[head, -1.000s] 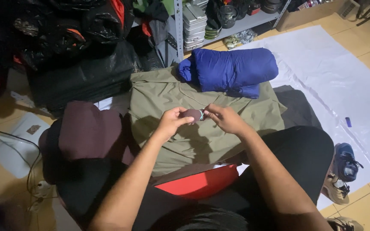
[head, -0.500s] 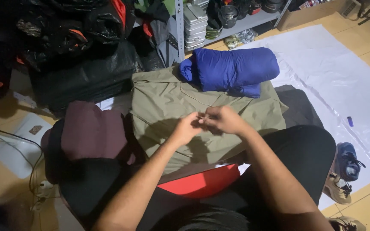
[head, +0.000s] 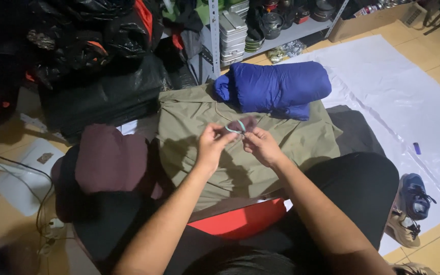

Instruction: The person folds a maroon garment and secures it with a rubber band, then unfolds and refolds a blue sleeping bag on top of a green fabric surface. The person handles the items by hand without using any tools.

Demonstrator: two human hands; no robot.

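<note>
A: What are the fingers doing?
B: The left hand (head: 211,145) and right hand (head: 262,145) meet over the olive jacket (head: 240,147). Both sets of fingers are pinched shut on a small dark pouch (head: 244,124) with a teal cord (head: 234,130) looped at its mouth.
A: Where is the pouch?
B: Held just above the jacket's upper middle, just in front of the blue rolled bag (head: 276,87), which lies on the jacket's far edge.
A: And around the jacket?
B: A maroon cloth (head: 110,158) lies to its left, a red cloth (head: 238,220) at its near edge, and a white sheet (head: 383,76) spreads on the floor to its right, with shoes (head: 408,203) on the sheet's near edge.
</note>
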